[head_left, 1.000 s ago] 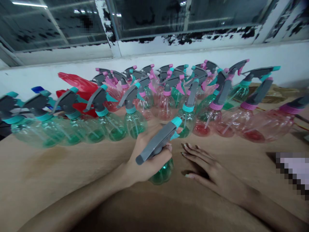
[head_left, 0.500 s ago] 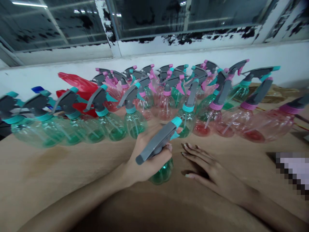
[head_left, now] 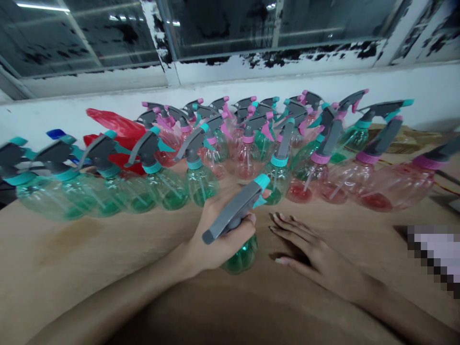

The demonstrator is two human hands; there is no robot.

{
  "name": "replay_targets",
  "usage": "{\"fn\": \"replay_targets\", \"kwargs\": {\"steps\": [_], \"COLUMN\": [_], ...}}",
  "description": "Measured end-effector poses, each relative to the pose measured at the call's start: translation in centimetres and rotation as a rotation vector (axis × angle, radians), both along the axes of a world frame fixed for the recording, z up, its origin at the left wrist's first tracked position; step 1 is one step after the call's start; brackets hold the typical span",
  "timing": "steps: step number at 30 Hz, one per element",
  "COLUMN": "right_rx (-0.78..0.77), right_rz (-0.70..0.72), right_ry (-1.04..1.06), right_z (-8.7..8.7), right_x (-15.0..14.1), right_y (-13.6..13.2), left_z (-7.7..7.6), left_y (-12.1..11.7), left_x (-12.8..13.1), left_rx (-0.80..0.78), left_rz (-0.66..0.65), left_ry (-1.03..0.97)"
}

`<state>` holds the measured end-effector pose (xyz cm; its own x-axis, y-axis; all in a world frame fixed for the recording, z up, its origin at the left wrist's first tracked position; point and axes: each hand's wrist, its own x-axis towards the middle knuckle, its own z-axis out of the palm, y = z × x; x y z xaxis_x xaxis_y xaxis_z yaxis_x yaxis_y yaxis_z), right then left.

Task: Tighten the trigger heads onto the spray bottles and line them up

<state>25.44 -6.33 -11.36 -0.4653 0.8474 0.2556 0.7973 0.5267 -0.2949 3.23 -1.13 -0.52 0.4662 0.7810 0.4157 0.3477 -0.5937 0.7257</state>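
My left hand (head_left: 215,239) is wrapped round the neck of a green spray bottle (head_left: 241,256) close to the table's near edge. Its grey trigger head with a turquoise nozzle points up and away to the right; my fingers hide the collar. To the right of that bottle, my right hand (head_left: 309,251) rests on the wooden table (head_left: 143,249), fingers stretched out, holding nothing. Just beyond my hands stand a green spray bottle with a turquoise collar (head_left: 203,184) and another green spray bottle (head_left: 276,179).
Green spray bottles (head_left: 167,189) line the left, and pink spray bottles (head_left: 395,184) the right, with several more behind. A red plastic bag (head_left: 117,124) lies among them at left. Brown paper (head_left: 402,139) is at back right, below a white wall (head_left: 427,93). A blurred-out item (head_left: 434,251) lies at right.
The view has shifted very slightly, so things at the right sit a little further left. Both hands keep their places, the left still round the green spray bottle.
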Motion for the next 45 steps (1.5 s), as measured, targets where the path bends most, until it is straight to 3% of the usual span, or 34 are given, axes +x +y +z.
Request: {"fn": "replay_targets", "kwargs": {"steps": [5,11,16,23,31,38,42,45], "right_rx": [-0.012,0.02,0.022,-0.066,0.032,0.033,0.058,0.074], "right_rz": [0.012,0.01,-0.017,0.003,-0.106,-0.209,-0.156,-0.102], "right_ry": [0.005,-0.018,-0.058,0.047,0.206,0.267,0.313,0.347], "right_z": [-0.2,-0.1,0.5,1.3,3.8,4.7,4.8,5.1], "right_x": [0.1,0.0,-0.7,-3.2,-6.7,-10.0,-10.3,-9.9], "right_y": [0.1,0.1,-0.1,-1.5,-1.9,-1.2,-0.8,0.0], "left_z": [0.0,-0.4,-0.5,-0.4,-0.8,-1.2,-0.7,-1.1], "left_y": [-0.2,-0.3,-0.5,-0.6,-0.7,-1.9,-1.9,-2.0], "left_x": [0.1,-0.1,0.0,0.2,0.5,0.5,-0.1,-1.0], "left_rx": [-0.001,-0.119,-0.103,-0.015,0.048,-0.043,-0.076,-0.062], "left_rz": [0.003,0.032,0.067,0.088,0.124,0.144,0.105,0.088], "left_ry": [-0.016,-0.01,-0.017,-0.05,-0.077,-0.121,-0.104,-0.1]}}
